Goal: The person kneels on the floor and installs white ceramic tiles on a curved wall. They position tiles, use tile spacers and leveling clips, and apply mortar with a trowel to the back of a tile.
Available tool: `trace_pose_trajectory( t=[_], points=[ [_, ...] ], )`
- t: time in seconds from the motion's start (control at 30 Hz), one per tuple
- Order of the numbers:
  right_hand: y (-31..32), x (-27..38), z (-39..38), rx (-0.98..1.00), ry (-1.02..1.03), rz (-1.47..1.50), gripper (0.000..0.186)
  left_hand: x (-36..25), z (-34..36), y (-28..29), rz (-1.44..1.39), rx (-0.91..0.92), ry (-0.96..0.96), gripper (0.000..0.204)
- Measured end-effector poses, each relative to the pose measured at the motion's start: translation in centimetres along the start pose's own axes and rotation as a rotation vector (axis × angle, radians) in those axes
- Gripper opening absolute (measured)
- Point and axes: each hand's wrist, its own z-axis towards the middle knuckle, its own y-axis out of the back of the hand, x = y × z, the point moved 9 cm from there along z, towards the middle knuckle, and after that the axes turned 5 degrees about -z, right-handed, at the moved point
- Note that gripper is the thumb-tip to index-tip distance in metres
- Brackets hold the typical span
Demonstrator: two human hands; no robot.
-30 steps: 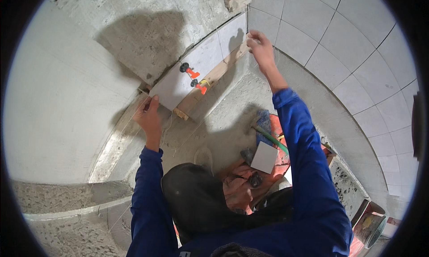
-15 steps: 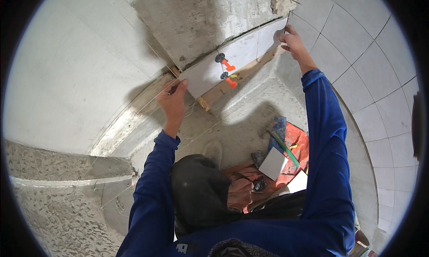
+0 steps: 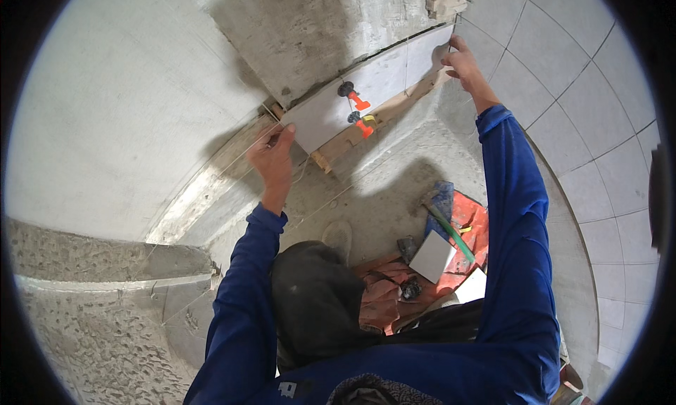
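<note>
A white tile strip (image 3: 377,76) runs along the concrete wall, above a wooden batten (image 3: 422,92). Two orange-and-black clips (image 3: 360,99) are attached at its middle. My left hand (image 3: 271,159) is at the strip's left end, thumb against the corner and fingers curled beside a thin string (image 3: 241,154). My right hand (image 3: 465,71) has curled fingers at the far right end. What either hand grips, if anything, is too small or hidden to tell.
A tiled wall (image 3: 584,109) rises at right, a pale smooth wall (image 3: 105,123) at left. Below lie a red sheet (image 3: 472,215), a square tile (image 3: 431,257), a green-handled tool (image 3: 454,239) and rough concrete (image 3: 91,334) at lower left. My knee (image 3: 310,292) is beneath my hands.
The whole view has shifted, so the strip and both hands appear farther right. Both hands remain at the strip's ends, with little change over the last half second.
</note>
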Motion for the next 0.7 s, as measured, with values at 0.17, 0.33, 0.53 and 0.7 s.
trace_pose_trajectory(
  t=[0.17, 0.33, 0.53, 0.7],
  points=[
    [-0.2, -0.1, 0.2, -0.024, 0.024, -0.023, 0.076, -0.2, -0.4, -0.1, -0.016, -0.040, 0.073, 0.019],
    [-0.4, 0.3, -0.6, -0.041, 0.039, -0.008, 0.082, -1.0, -0.5, -0.3, 0.029, -0.020, 0.122, 0.016],
    [0.3, -1.0, -8.0, -0.235, 0.132, 0.113, 0.067, -1.1, -0.4, -0.7, -0.075, 0.046, 0.154, 0.026],
    [1.1, -9.3, -20.1, -0.243, 0.022, 0.314, 0.023, -0.7, -0.3, -0.4, 0.012, 0.002, 0.257, 0.029]
  ],
)
